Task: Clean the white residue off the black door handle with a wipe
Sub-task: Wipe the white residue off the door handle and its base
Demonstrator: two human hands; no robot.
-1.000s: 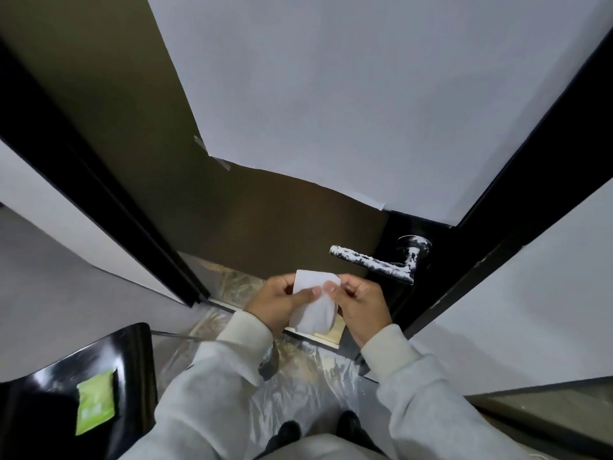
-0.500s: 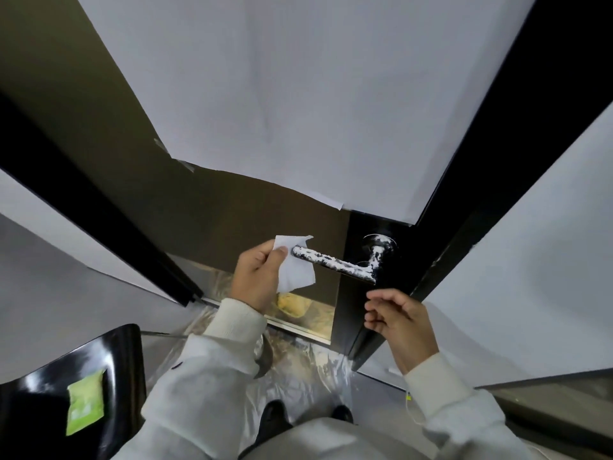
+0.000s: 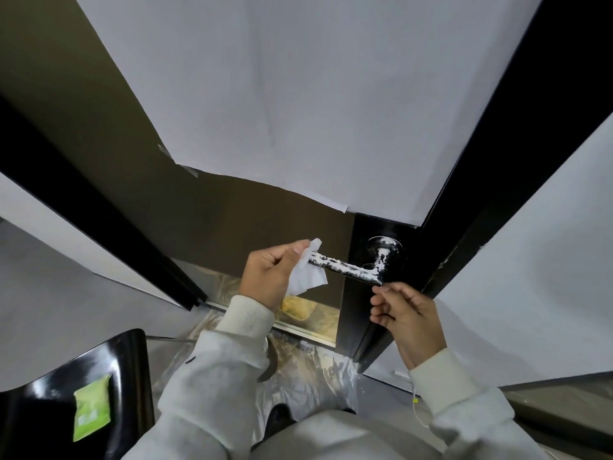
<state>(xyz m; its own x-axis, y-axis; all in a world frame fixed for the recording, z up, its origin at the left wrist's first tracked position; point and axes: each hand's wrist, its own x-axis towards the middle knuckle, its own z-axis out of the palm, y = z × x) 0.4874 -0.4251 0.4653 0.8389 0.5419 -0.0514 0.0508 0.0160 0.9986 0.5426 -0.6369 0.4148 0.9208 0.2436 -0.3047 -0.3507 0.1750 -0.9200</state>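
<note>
**Wipe at lever tip, scrubbing not yet visible**

Left hand (image 3: 270, 277) pinches the wipe (image 3: 306, 277) between thumb and fingers, pressed at the free end of the door handle (image 3: 348, 267). Handle sits on the black strip at the door's right edge, lever pointing left; white residue (image 3: 335, 265) covers the lever and the rose. Right hand (image 3: 403, 315) just below the handle's neck, fingers loosely curled, holding nothing. Step, as I read it: first contact. Next: wrap wipe around lever, drag toward the rose with firm pressure; right hand could brace.
</note>
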